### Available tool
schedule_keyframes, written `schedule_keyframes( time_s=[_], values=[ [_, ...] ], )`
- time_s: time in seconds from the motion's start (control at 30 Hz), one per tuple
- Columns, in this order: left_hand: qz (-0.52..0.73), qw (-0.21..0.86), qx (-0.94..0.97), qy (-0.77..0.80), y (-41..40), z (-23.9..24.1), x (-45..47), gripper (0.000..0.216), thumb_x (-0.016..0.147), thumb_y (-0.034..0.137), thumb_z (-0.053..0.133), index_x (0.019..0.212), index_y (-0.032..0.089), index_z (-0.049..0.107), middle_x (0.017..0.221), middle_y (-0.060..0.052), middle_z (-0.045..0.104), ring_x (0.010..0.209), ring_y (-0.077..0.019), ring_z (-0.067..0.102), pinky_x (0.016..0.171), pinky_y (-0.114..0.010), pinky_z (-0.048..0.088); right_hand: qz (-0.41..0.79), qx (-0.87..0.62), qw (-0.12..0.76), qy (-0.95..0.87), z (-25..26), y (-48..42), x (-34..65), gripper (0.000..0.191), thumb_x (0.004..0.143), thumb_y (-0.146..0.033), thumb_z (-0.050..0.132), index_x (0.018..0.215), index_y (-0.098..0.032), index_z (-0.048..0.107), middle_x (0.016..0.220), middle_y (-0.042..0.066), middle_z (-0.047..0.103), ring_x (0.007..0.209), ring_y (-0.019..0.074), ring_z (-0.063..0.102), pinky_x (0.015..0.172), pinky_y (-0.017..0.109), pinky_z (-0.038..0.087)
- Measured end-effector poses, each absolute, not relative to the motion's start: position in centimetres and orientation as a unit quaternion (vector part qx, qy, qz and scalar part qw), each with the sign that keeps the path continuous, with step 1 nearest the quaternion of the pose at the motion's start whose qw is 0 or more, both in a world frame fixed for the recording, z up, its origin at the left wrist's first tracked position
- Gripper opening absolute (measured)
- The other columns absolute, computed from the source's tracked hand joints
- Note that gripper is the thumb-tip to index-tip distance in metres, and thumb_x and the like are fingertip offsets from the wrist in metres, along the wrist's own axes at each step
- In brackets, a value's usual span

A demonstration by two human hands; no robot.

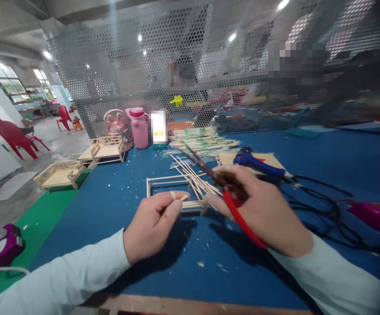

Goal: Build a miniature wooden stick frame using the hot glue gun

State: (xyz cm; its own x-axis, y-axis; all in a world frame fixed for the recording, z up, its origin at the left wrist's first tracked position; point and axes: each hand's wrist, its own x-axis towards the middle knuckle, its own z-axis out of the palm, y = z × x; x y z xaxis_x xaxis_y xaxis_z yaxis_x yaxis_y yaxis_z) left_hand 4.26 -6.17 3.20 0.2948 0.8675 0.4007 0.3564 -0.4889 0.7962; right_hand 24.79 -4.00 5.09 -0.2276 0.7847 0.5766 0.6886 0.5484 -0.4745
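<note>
My left hand (pixel 153 221) is closed in a pinch on a short thin wooden stick (pixel 183 197), its tip poking out to the right. My right hand (pixel 258 210) grips red-handled scissors (pixel 206 168), blades pointing up and left over a pile of loose wooden sticks (pixel 193 177). Between the hands lies a small rectangular frame of wooden sticks (pixel 163 180) on the blue table cover (pixel 117 205). Both sleeves are pale blue.
A blue glue gun (pixel 257 162) rests on a slatted wooden panel, its black cable (pixel 321 205) looping right. Bundled sticks (pixel 203 139), a pink bottle (pixel 139 127) and small wooden model benches (pixel 106 148) stand behind. A mesh screen backs the table; red chairs stand left.
</note>
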Motion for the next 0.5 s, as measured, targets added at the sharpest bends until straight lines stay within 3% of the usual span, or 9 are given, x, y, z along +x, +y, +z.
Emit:
schedule_keyframes(
  time_s=[0.17, 0.27, 0.4, 0.5],
  values=[
    [0.349, 0.187, 0.823, 0.407, -5.6, 3.9, 3.5, 0.038, 0.082, 0.007, 0.037, 0.109, 0.014, 0.062, 0.084, -0.007, 0.060, 0.079, -0.0158, 0.056, 0.076, -0.028, 0.047, 0.024, -0.535, 0.308, -0.786, 3.6, -6.6, 31.4, 0.031, 0.073, -0.026, 0.063, 0.103, -0.027, 0.057, 0.073, 0.004, 0.071, 0.055, 0.0220, 0.067, 0.043, 0.028, 0.051],
    [0.333, 0.170, 0.831, 0.412, -4.9, 3.7, 3.0, 0.039, 0.079, 0.005, 0.044, 0.111, 0.017, 0.062, 0.093, -0.007, 0.066, 0.084, -0.0175, 0.060, 0.079, -0.031, 0.049, -0.007, -0.521, 0.249, -0.816, 1.1, -8.2, 35.7, 0.027, 0.076, -0.025, 0.063, 0.102, -0.033, 0.062, 0.080, 0.004, 0.073, 0.058, 0.0225, 0.068, 0.045, 0.028, 0.053],
    [0.346, 0.146, 0.829, 0.415, -4.2, 3.4, 3.0, 0.032, 0.079, 0.007, 0.049, 0.104, 0.019, 0.065, 0.098, -0.006, 0.071, 0.088, -0.0188, 0.065, 0.080, -0.031, 0.050, -0.053, -0.510, 0.268, -0.815, -1.0, -8.9, 38.1, 0.039, 0.077, -0.022, 0.058, 0.110, -0.043, 0.057, 0.080, 0.001, 0.072, 0.057, 0.0253, 0.068, 0.035, 0.029, 0.046],
    [0.324, 0.119, 0.841, 0.416, -3.6, 3.3, 3.5, 0.027, 0.082, 0.011, 0.050, 0.102, 0.019, 0.066, 0.099, -0.006, 0.071, 0.090, -0.0205, 0.066, 0.079, -0.032, 0.051, -0.078, -0.507, 0.269, -0.815, -0.7, -8.1, 37.4, 0.028, 0.078, -0.024, 0.060, 0.104, -0.035, 0.062, 0.081, 0.005, 0.073, 0.059, 0.0256, 0.068, 0.039, 0.030, 0.048]
  ],
)
